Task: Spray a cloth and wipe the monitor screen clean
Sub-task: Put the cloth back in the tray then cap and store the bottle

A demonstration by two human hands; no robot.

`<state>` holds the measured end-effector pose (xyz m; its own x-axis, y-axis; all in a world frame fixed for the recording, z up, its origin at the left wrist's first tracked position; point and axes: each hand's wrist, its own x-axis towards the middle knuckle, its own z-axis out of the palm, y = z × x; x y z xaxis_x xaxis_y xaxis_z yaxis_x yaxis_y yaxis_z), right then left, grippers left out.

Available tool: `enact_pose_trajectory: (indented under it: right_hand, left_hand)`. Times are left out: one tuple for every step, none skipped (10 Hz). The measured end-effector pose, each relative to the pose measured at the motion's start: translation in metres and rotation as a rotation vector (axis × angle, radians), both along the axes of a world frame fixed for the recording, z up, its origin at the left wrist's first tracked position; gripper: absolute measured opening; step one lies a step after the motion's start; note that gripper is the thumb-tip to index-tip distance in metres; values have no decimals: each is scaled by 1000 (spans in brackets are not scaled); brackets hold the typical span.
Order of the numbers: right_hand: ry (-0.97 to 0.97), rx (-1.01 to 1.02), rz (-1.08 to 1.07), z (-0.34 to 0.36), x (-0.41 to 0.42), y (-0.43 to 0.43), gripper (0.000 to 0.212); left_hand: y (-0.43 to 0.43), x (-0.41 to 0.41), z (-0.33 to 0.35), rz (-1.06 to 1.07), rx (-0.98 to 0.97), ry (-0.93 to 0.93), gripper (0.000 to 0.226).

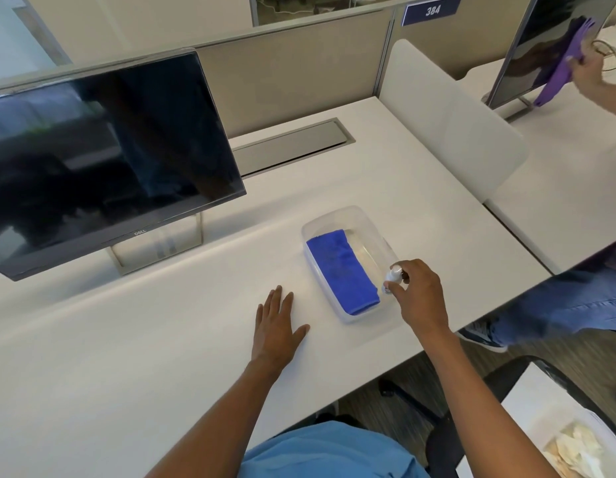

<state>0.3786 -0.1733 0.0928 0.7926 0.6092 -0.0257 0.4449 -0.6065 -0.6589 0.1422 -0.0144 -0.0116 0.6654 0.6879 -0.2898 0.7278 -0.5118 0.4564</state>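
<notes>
A folded blue cloth (341,267) lies in a clear plastic tray (365,220) on the white desk. My right hand (420,294) is closed around a small white spray bottle (392,276) at the tray's right edge, its nozzle beside the cloth. My left hand (277,326) rests flat on the desk, fingers spread, left of the tray. A dark, switched-off monitor (103,160) stands on its stand at the left, tilted toward me.
A grey cable hatch (289,146) is set into the desk behind the tray. A white divider (451,125) separates the neighbouring desk, where another person's hand (590,72) wipes a second monitor (547,46) with a purple cloth. A chair with a tray stands at lower right.
</notes>
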Motion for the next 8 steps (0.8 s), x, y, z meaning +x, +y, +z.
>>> enact_pose_trajectory:
  right_hand:
    - [-28, -78, 26, -3, 2, 2, 24]
    - [-90, -210, 79, 0, 5, 8, 22]
    - [-130, -286, 99, 3, 6, 12, 21]
    - [-141, -317, 99, 7, 9, 15, 18]
    - [-142, -315, 93, 9, 11, 13, 17]
    - [-203, -338, 122, 9, 12, 9, 23]
    - [-229, -350, 151, 9, 12, 8, 30]
    - [-250, -351, 155, 8, 16, 8, 34]
  left_hand:
    - [-1, 0, 0, 0, -5, -1, 82]
    - [-1, 0, 2, -4, -11, -1, 82]
    - [-1, -1, 3, -7, -10, 1, 81]
    - [0, -1, 3, -9, -10, 11, 82]
    - [-1, -1, 2, -12, -11, 15, 82]
    - [-2, -2, 2, -6, -10, 19, 82]
    - [-3, -2, 2, -4, -11, 12, 82]
    - [-2, -3, -1, -12, 5, 12, 81]
